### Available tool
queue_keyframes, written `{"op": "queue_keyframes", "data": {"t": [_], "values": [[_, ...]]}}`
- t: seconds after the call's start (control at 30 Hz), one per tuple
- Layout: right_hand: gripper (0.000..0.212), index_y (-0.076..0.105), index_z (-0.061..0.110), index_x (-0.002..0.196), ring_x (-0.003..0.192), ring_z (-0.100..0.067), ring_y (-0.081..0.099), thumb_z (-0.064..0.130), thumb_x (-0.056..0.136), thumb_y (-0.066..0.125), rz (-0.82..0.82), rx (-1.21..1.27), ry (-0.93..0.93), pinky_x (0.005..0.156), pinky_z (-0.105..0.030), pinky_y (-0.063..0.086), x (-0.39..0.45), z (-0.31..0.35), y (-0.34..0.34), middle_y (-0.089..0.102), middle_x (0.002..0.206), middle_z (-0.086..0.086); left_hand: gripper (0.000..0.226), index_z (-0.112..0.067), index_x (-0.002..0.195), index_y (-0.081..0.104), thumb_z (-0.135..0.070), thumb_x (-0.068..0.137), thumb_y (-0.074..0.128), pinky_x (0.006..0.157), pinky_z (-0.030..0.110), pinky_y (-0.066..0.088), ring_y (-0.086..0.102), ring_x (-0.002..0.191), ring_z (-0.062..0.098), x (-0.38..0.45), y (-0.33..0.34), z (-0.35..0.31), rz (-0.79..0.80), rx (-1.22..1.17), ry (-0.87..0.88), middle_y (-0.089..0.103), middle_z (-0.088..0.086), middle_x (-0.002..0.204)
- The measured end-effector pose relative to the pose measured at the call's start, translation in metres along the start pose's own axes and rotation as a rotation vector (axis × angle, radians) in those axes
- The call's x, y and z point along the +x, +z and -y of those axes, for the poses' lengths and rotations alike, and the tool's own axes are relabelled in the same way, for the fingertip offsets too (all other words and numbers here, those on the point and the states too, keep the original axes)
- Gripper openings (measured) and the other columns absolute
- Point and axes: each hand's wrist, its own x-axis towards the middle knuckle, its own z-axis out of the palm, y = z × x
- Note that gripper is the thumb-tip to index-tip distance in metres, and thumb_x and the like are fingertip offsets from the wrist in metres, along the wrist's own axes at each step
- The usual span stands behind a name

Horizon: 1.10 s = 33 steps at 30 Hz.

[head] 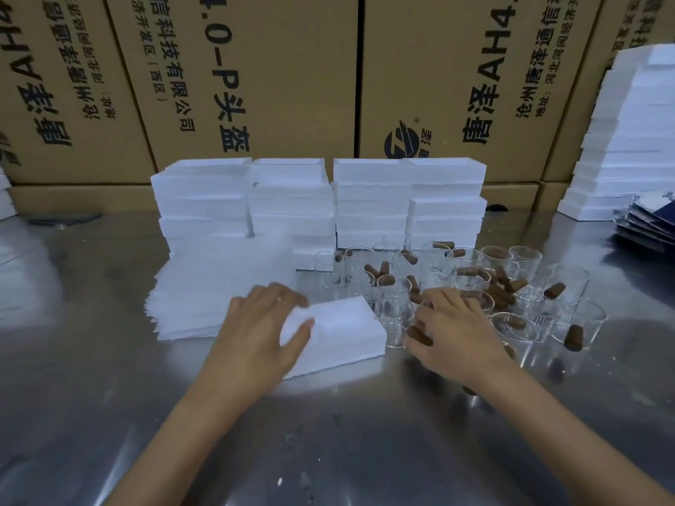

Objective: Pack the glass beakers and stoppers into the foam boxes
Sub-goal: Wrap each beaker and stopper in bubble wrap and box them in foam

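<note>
A white foam box (343, 330) lies on the steel table just in front of me. My left hand (263, 323) grips its left end, thumb on top and fingers over the far edge. My right hand (453, 326) is among the glass beakers (396, 315) to the right of the box and pinches a brown stopper (420, 336) between thumb and fingers. Several clear beakers (569, 283) and loose brown stoppers (504, 290) crowd the table right of centre; some stoppers sit inside beakers.
Stacks of white foam boxes (317, 199) stand behind the beakers, with a pile of flat white foam sheets (215, 290) to the left. Another tall foam stack (628, 140) and dark blue bags (646, 224) sit at the far right. Cardboard cartons (255, 74) wall the back.
</note>
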Motion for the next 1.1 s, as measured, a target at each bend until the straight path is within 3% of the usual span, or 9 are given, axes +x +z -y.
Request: {"op": "queue_keyframes", "data": {"t": [0.07, 0.17, 0.37, 0.5, 0.6, 0.73, 0.9, 1.0, 1.1], "values": [[0.040, 0.069, 0.024, 0.113, 0.138, -0.020, 0.029, 0.050, 0.095, 0.044, 0.018, -0.010, 0.005, 0.113, -0.043, 0.026, 0.002, 0.004, -0.001, 0.042, 0.145, 0.002, 0.021, -0.022, 0.111, 0.063, -0.030, 0.096, 0.050, 0.081, 0.033, 0.033, 0.051, 0.101, 0.019, 0.020, -0.011, 0.010, -0.161, -0.007, -0.064, 0.060, -0.005, 0.107], [0.041, 0.072, 0.023, 0.113, 0.144, -0.020, 0.021, 0.047, 0.097, 0.043, 0.057, -0.047, 0.004, 0.116, -0.045, 0.020, 0.006, 0.008, -0.004, 0.037, 0.153, 0.001, 0.024, -0.014, 0.120, 0.060, -0.016, 0.097, 0.053, 0.088, 0.038, 0.041, 0.052, 0.107, 0.026, 0.062, -0.016, 0.041, -0.182, -0.072, -0.269, 0.061, 0.006, 0.111], [0.035, 0.071, 0.024, 0.112, 0.137, -0.018, 0.027, 0.043, 0.097, 0.045, -0.067, -0.133, 0.037, 0.111, -0.040, 0.022, 0.014, 0.006, -0.010, 0.050, 0.138, 0.004, 0.033, -0.015, 0.115, 0.063, -0.036, 0.090, 0.069, 0.081, 0.027, 0.040, 0.055, 0.108, 0.024, 0.108, 0.014, 0.088, 0.271, -0.229, -0.600, 0.055, 0.003, 0.111], [0.032, 0.071, 0.023, 0.102, 0.116, -0.017, 0.043, 0.045, 0.097, 0.050, -0.271, 0.047, 0.094, 0.097, -0.038, 0.032, 0.030, 0.008, -0.019, 0.061, 0.114, 0.004, 0.010, -0.012, 0.092, 0.073, -0.022, 0.089, 0.071, 0.075, 0.023, 0.041, 0.062, 0.100, 0.022, 0.097, 0.037, 0.094, 0.051, -0.277, -0.568, 0.064, 0.000, 0.094], [0.028, 0.070, 0.022, 0.095, 0.088, -0.013, 0.060, 0.045, 0.096, 0.055, -0.322, 0.646, 0.150, 0.078, -0.035, 0.045, 0.045, 0.021, -0.031, 0.068, 0.087, 0.007, 0.012, -0.018, 0.094, 0.076, -0.027, 0.091, 0.069, 0.063, 0.010, 0.037, 0.060, 0.083, 0.009, 0.091, 0.034, 0.089, -0.144, -0.402, -0.602, 0.065, -0.009, 0.094], [0.018, 0.069, 0.019, 0.094, 0.055, -0.002, 0.054, 0.033, 0.098, 0.058, -0.320, 1.290, 0.132, 0.059, -0.021, 0.047, 0.060, 0.058, -0.038, 0.065, 0.067, 0.003, 0.014, -0.023, 0.096, 0.077, -0.030, 0.094, 0.065, 0.073, 0.009, 0.039, 0.059, 0.089, -0.005, 0.083, 0.020, 0.080, -0.262, -0.680, -0.590, 0.068, -0.013, 0.108], [0.016, 0.067, 0.006, 0.097, 0.057, -0.001, 0.052, 0.021, 0.098, 0.060, -0.379, 1.413, 0.051, 0.055, -0.011, 0.038, 0.075, 0.099, -0.022, 0.058, 0.070, 0.002, 0.022, -0.031, 0.081, 0.078, -0.019, 0.092, 0.064, 0.071, 0.007, 0.042, 0.062, 0.094, 0.009, 0.079, 0.009, 0.060, -0.229, -0.794, -0.522, 0.071, -0.011, 0.102], [0.013, 0.066, 0.014, 0.093, 0.065, -0.013, 0.053, 0.025, 0.097, 0.061, -0.408, 1.282, 0.005, 0.060, -0.024, 0.041, 0.074, 0.104, -0.006, 0.061, 0.072, 0.000, 0.020, -0.025, 0.080, 0.078, -0.015, 0.090, 0.064, 0.070, 0.017, 0.040, 0.058, 0.083, 0.015, 0.080, 0.011, 0.054, -0.199, -0.743, -0.474, 0.069, -0.010, 0.096], [0.012, 0.064, 0.022, 0.088, 0.064, -0.007, 0.050, 0.029, 0.097, 0.061, -0.436, 1.182, -0.049, 0.059, -0.017, 0.037, 0.069, 0.099, 0.003, 0.060, 0.072, 0.005, 0.016, -0.018, 0.085, 0.077, -0.011, 0.090, 0.063, 0.072, 0.015, 0.036, 0.050, 0.077, 0.010, 0.080, 0.015, 0.050, -0.173, -0.635, -0.392, 0.062, -0.005, 0.093]]}}
